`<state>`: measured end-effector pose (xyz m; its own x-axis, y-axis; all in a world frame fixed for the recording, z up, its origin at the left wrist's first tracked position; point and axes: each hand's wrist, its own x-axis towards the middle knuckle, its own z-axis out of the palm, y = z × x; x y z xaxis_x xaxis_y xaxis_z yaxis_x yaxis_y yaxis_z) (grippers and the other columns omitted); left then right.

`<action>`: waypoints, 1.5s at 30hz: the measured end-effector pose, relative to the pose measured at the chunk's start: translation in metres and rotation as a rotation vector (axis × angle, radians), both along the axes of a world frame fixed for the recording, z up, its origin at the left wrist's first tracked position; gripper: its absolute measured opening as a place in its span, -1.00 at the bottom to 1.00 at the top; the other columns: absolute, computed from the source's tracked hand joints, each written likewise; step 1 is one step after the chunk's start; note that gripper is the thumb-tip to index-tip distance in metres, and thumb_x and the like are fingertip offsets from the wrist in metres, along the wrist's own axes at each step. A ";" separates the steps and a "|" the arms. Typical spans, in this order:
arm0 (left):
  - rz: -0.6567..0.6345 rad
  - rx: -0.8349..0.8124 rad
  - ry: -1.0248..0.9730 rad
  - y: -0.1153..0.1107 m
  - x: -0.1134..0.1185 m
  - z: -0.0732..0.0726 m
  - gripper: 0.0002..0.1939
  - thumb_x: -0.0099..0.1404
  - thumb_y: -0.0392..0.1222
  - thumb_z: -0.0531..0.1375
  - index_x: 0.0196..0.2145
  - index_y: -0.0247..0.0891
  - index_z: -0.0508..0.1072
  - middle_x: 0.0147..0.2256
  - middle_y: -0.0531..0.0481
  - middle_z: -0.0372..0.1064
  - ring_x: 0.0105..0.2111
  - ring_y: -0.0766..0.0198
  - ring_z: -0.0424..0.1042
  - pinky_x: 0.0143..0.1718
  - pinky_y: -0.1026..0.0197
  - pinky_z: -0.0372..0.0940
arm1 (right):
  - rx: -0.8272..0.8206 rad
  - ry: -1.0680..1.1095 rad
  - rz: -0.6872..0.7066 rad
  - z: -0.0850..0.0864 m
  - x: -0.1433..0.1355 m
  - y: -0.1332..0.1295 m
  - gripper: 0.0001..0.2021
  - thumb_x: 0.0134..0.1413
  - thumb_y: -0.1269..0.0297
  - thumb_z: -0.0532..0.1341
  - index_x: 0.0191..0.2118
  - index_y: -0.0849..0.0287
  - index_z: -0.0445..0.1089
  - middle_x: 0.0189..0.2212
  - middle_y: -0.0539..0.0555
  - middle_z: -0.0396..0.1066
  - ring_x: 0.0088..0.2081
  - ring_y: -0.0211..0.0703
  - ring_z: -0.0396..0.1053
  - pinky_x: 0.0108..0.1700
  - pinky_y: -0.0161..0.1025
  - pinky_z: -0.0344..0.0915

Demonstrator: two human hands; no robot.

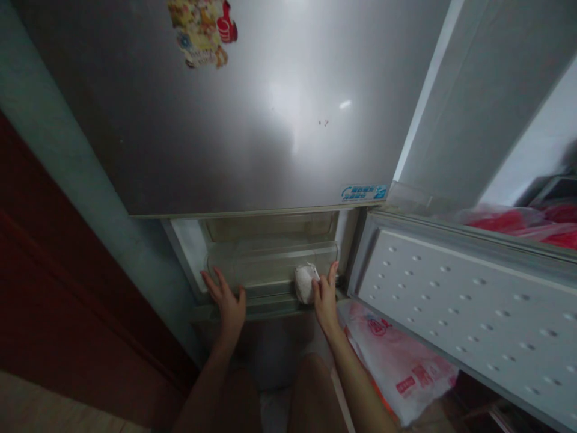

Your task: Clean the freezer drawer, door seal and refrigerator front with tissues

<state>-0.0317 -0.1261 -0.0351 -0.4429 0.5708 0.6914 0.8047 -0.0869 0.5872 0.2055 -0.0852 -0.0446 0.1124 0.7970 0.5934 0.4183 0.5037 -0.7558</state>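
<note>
My left hand [229,305] has its fingers spread, with the fingertips at the lower left edge of a pale, translucent freezer drawer [256,264]. Near the drawer's right end is my right hand [325,300]. It holds a crumpled white cloth [305,284] on its inner side, while a finger stretches up to the drawer's right edge. The thumb of this hand is hidden. The drawer sits inside the lower compartment of a fridge, below the shut grey upper door [252,132].
The lower fridge door [451,300] stands open to the right, its white inner panel dimpled. Under it lies a white plastic bag with red print [396,355]. Red bags [509,222] show beyond the door. A dark red wooden panel [81,288] borders the left.
</note>
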 end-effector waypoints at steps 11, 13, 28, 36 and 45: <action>-0.009 -0.039 0.092 0.047 -0.021 -0.002 -0.16 0.27 -0.27 0.08 0.34 -0.53 -0.33 0.34 -0.45 -0.71 0.33 -0.06 -0.66 0.31 -0.17 -0.33 | 0.022 -0.072 0.024 -0.004 -0.001 0.045 -0.77 0.24 0.22 -0.03 -0.37 0.17 0.27 0.39 0.24 -0.31 0.39 -0.05 -0.51 0.33 0.19 -0.28; 0.015 -0.070 0.101 0.052 -0.021 0.001 -0.14 0.26 -0.26 0.09 0.33 -0.58 -0.32 0.33 -0.50 -0.70 0.33 -0.09 -0.66 0.30 -0.19 -0.31 | 0.035 -0.087 0.008 -0.006 -0.004 0.049 -0.77 0.24 0.24 -0.03 -0.36 0.20 0.28 0.39 0.27 -0.38 0.39 -0.01 -0.54 0.32 0.21 -0.29; 0.175 -0.144 0.165 0.069 -0.007 0.011 -0.11 0.22 -0.23 0.07 0.30 -0.72 -0.35 0.32 -0.61 -0.59 0.34 -0.16 -0.56 0.29 -0.23 -0.25 | -0.017 -0.002 0.019 0.009 -0.003 0.059 -0.77 0.20 0.22 0.00 -0.38 0.16 0.33 0.35 0.23 -0.09 0.40 -0.04 -0.41 0.33 0.14 -0.22; 0.223 -0.140 0.251 0.070 -0.010 0.011 -0.12 0.21 -0.24 0.04 0.29 -0.75 -0.34 0.31 -0.64 -0.53 0.34 -0.16 -0.54 0.29 -0.24 -0.31 | -0.176 0.217 0.158 0.016 0.012 0.015 -0.64 0.17 0.05 0.03 -0.22 0.20 0.43 -0.11 0.22 0.48 0.00 0.04 0.38 0.13 0.00 0.21; 0.140 -0.182 0.185 0.042 -0.008 0.032 -0.18 0.26 -0.15 0.05 0.30 -0.69 -0.22 0.33 -0.57 -0.43 0.35 -0.13 -0.48 0.27 -0.29 -0.39 | -0.297 0.132 0.374 0.018 0.046 -0.069 -0.68 0.19 0.04 0.06 -0.19 0.13 0.45 -0.25 0.09 0.52 -0.17 -0.03 0.43 -0.06 -0.13 0.33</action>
<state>-0.0393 -0.0842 -0.0034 -0.4023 0.6348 0.6596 0.8963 0.1262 0.4251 0.2517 -0.1540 -0.0269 -0.1545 0.9298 0.3341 0.1414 0.3555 -0.9239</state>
